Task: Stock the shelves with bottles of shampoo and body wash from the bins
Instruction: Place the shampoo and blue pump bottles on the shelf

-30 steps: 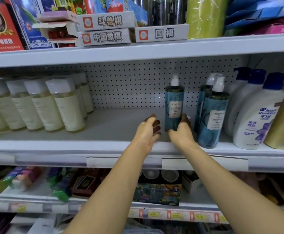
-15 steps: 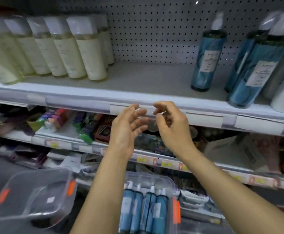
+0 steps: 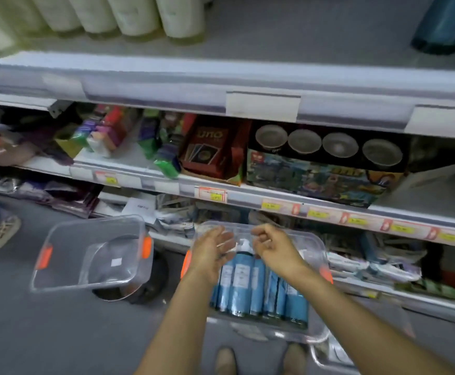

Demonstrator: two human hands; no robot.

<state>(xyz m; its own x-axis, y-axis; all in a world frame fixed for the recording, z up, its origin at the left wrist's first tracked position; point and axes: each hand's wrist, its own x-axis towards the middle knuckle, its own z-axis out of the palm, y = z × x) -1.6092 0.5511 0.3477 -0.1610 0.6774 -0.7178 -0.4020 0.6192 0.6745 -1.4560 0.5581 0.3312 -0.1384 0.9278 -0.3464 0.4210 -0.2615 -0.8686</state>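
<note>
Blue pump bottles (image 3: 244, 282) lie in the clear plastic bin w/ orange latches (image 3: 313, 243) at lower centre, and both hands have dropped there from the grey metal shelf edge (image 3: 166, 77), left hand (image 3: 213, 250) flat open, right hand (image 3: 272, 247) loosely curled, both empty, so next pickup's probably due.
</note>
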